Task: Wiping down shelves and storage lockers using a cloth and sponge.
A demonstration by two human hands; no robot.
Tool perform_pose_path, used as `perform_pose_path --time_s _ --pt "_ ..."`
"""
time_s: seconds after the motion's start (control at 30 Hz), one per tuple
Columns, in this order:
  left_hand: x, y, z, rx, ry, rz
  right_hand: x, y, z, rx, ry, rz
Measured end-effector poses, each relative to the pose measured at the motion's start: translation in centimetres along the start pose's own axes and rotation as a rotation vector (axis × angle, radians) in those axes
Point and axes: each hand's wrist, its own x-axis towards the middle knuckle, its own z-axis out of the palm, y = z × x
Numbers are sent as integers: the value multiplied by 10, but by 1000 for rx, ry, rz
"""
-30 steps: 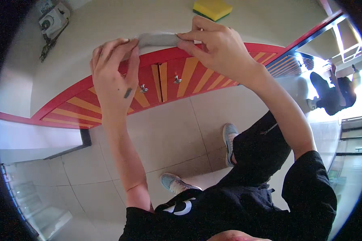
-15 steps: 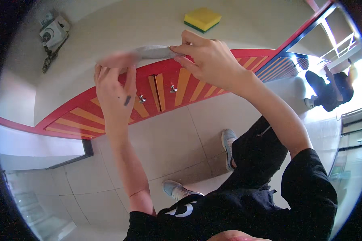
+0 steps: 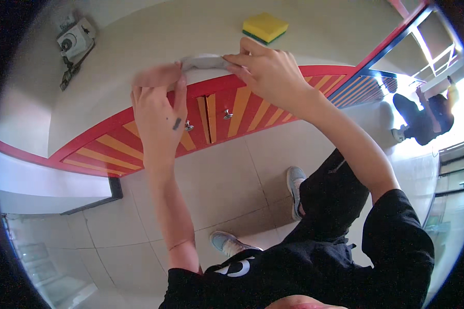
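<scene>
A light grey, soft-looking strip, apparently a folded cloth (image 3: 205,62), is stretched between my hands above the counter's front edge. My right hand (image 3: 273,69) pinches its right end between thumb and fingers. At the other end, my left hand (image 3: 160,98) is closed on the cloth, its fingertips blurred by motion. The cloth bows slightly upward in the middle. Beyond my right hand lies a yellow sponge (image 3: 265,27) with a green underside, apart from the fingers.
The pale counter (image 3: 134,36) has a red front rim. Below are red-and-orange striped cabinet doors (image 3: 219,116) with metal knobs. A white device (image 3: 76,40) with a dark cord sits at the far left. Another person (image 3: 430,116) in dark clothes is at the right.
Both hands and the cloth appear slightly farther right, the left hand more so. The cloth now bows more. Sponge and counter have shifted slightly with the view.
</scene>
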Motion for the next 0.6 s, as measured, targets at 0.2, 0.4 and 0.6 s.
perform_pose_path --time_s 0.2,0.4,0.6 --pt "1 1 0 54 -9 -16 16 -1 3 -173 86 -166" --pt "0 0 -5 69 -49 -35 13 0 11 -204 79 -206" --pt "-1 -4 -9 95 -54 -42 8 -15 5 -70 3 -87"
